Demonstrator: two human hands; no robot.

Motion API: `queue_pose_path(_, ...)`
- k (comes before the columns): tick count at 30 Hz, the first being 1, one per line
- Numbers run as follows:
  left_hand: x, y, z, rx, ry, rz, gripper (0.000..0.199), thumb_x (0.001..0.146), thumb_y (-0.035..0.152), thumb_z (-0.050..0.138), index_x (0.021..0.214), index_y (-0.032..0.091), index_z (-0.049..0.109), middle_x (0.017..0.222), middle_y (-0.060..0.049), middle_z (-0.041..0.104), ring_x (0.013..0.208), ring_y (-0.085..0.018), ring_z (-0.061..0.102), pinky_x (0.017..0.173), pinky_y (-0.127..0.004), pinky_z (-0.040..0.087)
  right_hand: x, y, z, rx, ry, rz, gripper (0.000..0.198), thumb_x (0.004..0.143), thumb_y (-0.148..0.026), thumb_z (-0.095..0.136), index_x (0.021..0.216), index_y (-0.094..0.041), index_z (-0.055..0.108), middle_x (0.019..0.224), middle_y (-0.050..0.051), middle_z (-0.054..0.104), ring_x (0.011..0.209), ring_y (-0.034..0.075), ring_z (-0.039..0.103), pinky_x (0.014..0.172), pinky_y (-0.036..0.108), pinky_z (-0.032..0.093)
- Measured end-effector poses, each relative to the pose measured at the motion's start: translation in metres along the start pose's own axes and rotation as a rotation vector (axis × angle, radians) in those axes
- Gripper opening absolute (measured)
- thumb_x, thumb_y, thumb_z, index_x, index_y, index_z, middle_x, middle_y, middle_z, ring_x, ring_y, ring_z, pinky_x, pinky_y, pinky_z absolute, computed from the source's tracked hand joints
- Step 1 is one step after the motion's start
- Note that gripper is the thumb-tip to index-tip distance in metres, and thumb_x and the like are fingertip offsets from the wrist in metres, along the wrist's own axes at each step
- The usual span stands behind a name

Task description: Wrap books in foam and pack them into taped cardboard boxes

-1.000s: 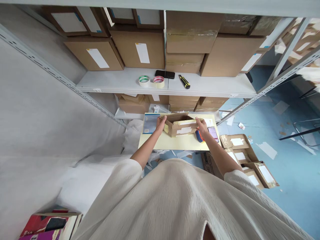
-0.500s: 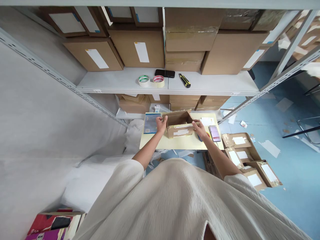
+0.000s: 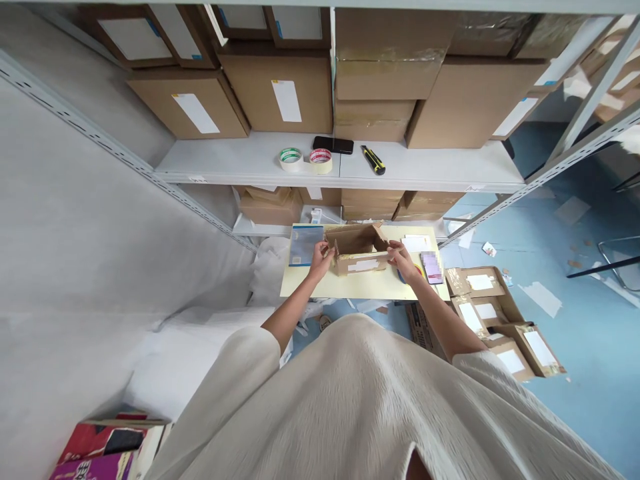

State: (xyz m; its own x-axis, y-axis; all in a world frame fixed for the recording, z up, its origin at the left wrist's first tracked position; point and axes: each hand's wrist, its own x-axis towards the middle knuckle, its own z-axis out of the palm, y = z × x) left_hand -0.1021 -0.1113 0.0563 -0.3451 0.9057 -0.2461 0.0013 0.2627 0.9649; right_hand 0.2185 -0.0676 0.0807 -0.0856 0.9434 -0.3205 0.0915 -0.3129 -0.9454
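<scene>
An open cardboard box (image 3: 362,264) with a white label and worn tape stands on the pale yellow board (image 3: 315,287) in front of me. My left hand (image 3: 321,259) is at its left end, fingers closed on the edge of the cardboard. At the opposite end, my right hand (image 3: 400,256) pinches the right rim. A blue clear folder (image 3: 306,245) lies left of the box. By my right hand are a blue tape roll (image 3: 403,276), partly hidden, a white paper (image 3: 417,244) and a phone (image 3: 431,267) with a lit screen.
Above the board, a shelf (image 3: 430,167) carries two tape rolls (image 3: 306,160), a black phone (image 3: 333,145), a yellow utility knife (image 3: 373,161) and stacked cartons (image 3: 280,93). Opened boxes (image 3: 493,313) lie on the blue floor to the right. White wrapping (image 3: 195,347) sits at left.
My left hand has slid slightly down and outward along the box's left end. My right hand stays on the right rim. The whole view has shifted a little.
</scene>
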Motion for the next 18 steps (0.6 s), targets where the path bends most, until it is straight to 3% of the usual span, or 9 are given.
queue_pose_path(5, 0.010, 0.003, -0.004, 0.063, -0.043, 0.081, 0.021, 0.091, 0.027, 0.084, 0.096, 0.027, 0.064, 0.153, -0.012, 0.070, 0.161, -0.030, 0.054, 0.131, -0.048, 0.044, -0.006, 0.003, 0.001, 0.013, -0.133, -0.032, 0.085, 0.080, -0.064, 0.090, 0.158, -0.044, 0.063, 0.162, 0.006, 0.062, 0.143, 0.031, 0.065, 0.114, 0.050, 0.061)
queue_pose_path(10, 0.013, 0.003, -0.014, 0.098, -0.093, 0.119, 0.012, 0.096, 0.037, 0.080, 0.088, 0.028, 0.076, 0.147, -0.013, 0.075, 0.164, -0.039, 0.050, 0.133, -0.055, 0.042, -0.007, 0.002, -0.010, -0.086, -0.218, 0.001, 0.089, 0.080, -0.067, 0.093, 0.162, -0.046, 0.065, 0.154, 0.008, 0.062, 0.141, 0.033, 0.067, 0.112, 0.052, 0.066)
queue_pose_path(14, 0.010, -0.002, -0.018, 0.063, -0.122, 0.098, 0.026, 0.098, 0.054, 0.080, 0.100, 0.028, 0.079, 0.151, -0.016, 0.073, 0.164, -0.039, 0.050, 0.130, -0.053, 0.046, -0.001, 0.006, -0.014, -0.154, -0.216, 0.031, 0.073, 0.085, -0.074, 0.089, 0.148, -0.039, 0.076, 0.148, 0.011, 0.064, 0.139, 0.036, 0.069, 0.098, 0.048, 0.073)
queue_pose_path(18, 0.011, -0.014, -0.016, 0.110, -0.182, 0.193, 0.056, 0.089, 0.058, 0.090, 0.131, 0.026, 0.072, 0.162, -0.017, 0.063, 0.166, -0.038, 0.047, 0.135, -0.054, 0.042, 0.009, 0.015, -0.010, -0.292, -0.163, 0.013, 0.066, 0.093, -0.082, 0.075, 0.130, -0.027, 0.076, 0.141, 0.018, 0.066, 0.132, 0.039, 0.071, 0.081, 0.046, 0.075)
